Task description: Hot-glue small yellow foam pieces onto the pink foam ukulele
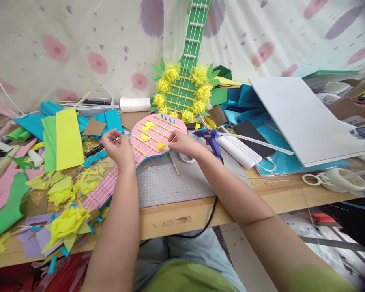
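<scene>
A pink paper guitar [136, 129] with yellow crossbars, white strings and small blue pegs lies on the grey cutting mat [158, 184], its neck pointing toward the lower left. Several yellow paper pieces [160, 145] rest on its body. Just left of the body is my left hand [119, 149], fingers curled into a pinch; whatever they hold is too small to name. Over the body's right edge, my right hand [182, 142] has its fingertips pressed together beside the yellow pieces, with their contents hidden. Behind stands a green paper guitar [182, 91] ringed with yellow paper flowers.
A blue glue gun [211, 140] lies right of the guitar, its cord hanging over the table edge. Beside it are a white power strip [239, 150] and a white board [304, 121]. Yellow paper scraps [91, 178] and a yellow paper flower [67, 225] cover the left side.
</scene>
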A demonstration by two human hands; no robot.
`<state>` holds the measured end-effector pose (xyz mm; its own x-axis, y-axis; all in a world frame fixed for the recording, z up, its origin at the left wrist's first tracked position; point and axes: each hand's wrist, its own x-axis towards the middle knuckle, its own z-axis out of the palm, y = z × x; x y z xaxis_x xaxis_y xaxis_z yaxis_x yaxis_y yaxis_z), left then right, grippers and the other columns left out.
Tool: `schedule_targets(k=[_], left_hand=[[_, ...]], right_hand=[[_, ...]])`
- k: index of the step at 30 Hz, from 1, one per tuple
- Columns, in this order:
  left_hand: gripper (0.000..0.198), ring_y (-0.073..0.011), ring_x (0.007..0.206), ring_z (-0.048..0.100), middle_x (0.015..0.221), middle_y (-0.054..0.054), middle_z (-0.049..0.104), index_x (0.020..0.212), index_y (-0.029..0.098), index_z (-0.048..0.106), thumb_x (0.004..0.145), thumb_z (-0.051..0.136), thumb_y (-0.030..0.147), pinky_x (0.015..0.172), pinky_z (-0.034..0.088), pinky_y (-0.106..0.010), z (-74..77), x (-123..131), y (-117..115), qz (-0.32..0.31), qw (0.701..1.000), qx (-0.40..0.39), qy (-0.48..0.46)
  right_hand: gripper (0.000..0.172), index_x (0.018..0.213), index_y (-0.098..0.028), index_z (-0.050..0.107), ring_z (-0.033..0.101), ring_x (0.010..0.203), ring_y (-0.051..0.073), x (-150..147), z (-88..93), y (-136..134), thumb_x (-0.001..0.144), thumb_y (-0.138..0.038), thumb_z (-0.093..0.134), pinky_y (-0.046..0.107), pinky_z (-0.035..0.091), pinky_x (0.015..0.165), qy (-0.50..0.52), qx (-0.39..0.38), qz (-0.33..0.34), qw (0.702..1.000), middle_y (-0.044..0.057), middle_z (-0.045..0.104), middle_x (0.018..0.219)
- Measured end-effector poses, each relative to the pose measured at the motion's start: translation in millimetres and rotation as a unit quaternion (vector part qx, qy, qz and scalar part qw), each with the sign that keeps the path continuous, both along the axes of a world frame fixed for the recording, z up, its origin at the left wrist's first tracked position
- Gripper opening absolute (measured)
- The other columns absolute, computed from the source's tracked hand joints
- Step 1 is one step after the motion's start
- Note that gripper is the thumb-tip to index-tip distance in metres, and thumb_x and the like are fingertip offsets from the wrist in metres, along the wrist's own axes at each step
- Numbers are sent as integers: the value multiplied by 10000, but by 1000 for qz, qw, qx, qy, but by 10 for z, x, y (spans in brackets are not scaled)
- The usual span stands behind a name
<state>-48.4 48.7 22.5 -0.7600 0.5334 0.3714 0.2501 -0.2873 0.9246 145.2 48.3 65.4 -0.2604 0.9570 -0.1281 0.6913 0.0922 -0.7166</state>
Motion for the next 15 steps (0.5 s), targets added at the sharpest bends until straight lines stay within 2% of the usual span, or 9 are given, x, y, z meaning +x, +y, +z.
schedule_targets(k=[2, 8, 15], left_hand=[[313, -78, 692, 558, 895, -12, 536, 936, 182, 448, 656, 440, 42, 573, 458, -195, 46, 36, -35, 5, 999, -3, -36], [307, -62, 627, 517, 872, 1, 536, 913, 193, 446, 652, 431, 32, 458, 392, -155, 165, 108, -113, 5, 999, -1, -55], [297, -76, 627, 518, 879, -6, 525, 902, 189, 451, 650, 440, 33, 489, 416, -189, 146, 75, -83, 15, 998, 5, -55]], right_hand=[[195, 844, -201, 484, 577, 780, 156, -8, -11, 20, 669, -155, 556, 246, 396, 619, -2, -1, -8, 1000, 23, 627, 868], [171, 798, -207, 479, 575, 749, 155, -42, -11, 38, 665, -161, 576, 241, 373, 588, -20, -5, -13, 1000, 9, 632, 805], [170, 772, -210, 472, 569, 718, 158, -70, -16, 46, 655, -166, 588, 247, 359, 565, -34, -5, -11, 999, 12, 626, 773]])
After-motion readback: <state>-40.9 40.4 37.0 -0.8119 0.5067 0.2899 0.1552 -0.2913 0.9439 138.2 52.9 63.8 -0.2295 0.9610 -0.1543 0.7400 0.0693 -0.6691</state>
